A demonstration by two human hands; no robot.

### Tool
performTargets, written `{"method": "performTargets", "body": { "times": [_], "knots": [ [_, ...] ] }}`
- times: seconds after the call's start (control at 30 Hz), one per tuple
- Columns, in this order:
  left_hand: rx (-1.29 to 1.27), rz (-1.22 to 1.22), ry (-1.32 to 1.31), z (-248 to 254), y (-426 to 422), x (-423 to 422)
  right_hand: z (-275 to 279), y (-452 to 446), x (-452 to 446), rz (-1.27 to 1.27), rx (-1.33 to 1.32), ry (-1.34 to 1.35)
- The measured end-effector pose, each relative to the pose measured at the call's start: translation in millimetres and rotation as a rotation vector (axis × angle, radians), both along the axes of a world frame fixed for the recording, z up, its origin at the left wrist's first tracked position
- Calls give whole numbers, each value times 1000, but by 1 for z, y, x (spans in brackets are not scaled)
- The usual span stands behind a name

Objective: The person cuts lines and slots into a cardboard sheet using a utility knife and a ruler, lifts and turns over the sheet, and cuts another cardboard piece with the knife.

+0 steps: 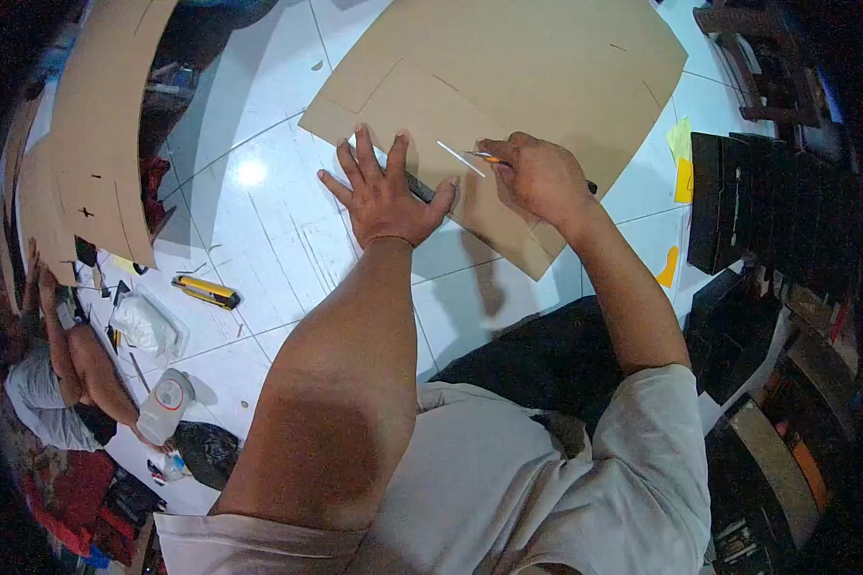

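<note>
A large brown cardboard sheet [547, 67] with thin pencil-like lines lies on the tiled floor before me. My left hand [388, 196] is pressed flat near its lower left edge, fingers spread, across a dark, ruler-like strip [418, 188] partly hidden beneath it. My right hand [542, 177] is closed around a slim craft knife [490, 158] with an orange part near its tip; most of it is covered by my fingers. The tip is by a narrow white line [460, 159] on the cardboard, either a slit or a thin strip; I cannot tell which.
A yellow box cutter [206, 290] lies on the floor at left, near a white plastic bag [144, 323] and a whitish container [166, 405]. Another person [53, 374] sits beside a second cardboard piece [91, 144]. Dark furniture [738, 201] stands at right.
</note>
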State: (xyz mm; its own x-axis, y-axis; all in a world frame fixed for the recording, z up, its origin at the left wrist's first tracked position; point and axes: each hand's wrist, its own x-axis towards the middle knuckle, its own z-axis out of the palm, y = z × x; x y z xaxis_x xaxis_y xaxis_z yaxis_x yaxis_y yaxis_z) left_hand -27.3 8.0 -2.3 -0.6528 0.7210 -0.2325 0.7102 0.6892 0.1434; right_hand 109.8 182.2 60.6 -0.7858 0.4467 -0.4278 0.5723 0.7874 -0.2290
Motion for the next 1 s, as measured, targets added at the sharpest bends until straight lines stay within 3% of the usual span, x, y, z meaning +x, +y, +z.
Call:
{"method": "performTargets", "body": {
  "times": [0.43,0.73,1.0],
  "knots": [
    [-53,-7,-39,3,1,-1,-10,-9,9,-22,-20,124],
    [-76,-17,-29,2,1,0,-6,-12,6,-100,-98,40],
    [-30,-24,-1,-3,-1,0,-5,-35,5,-146,14,2]
  ]
}}
